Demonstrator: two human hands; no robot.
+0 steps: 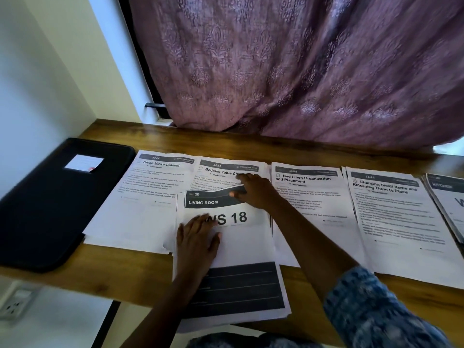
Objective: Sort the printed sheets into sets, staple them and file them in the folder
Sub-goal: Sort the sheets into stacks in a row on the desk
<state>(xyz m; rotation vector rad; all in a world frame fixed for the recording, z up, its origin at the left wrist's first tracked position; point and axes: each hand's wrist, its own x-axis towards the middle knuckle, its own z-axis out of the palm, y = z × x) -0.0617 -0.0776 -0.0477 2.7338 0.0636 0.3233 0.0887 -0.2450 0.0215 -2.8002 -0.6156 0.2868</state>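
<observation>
Several printed sheets lie in a row on the wooden desk (288,149). A cover sheet (241,244) reading "LIVING ROOM" and "WS 18" lies nearest me, hanging over the front edge. My left hand (198,237) rests flat on its left side. My right hand (253,190) pinches its lifted top right corner, over the "Bedside Table" sheet (221,172). The "Close Mirror Cabinet" sheet (150,187) lies to the left. "Bed Linen Organization" (306,197) and "Charging Small Items" (394,217) lie to the right. A black folder (52,202) lies shut at the far left.
A stack topped by a "KITCHEN" sheet (447,197) sits at the right edge of view. A purple curtain (301,71) hangs down onto the desk's back edge. A wall socket (15,300) is below the desk at left.
</observation>
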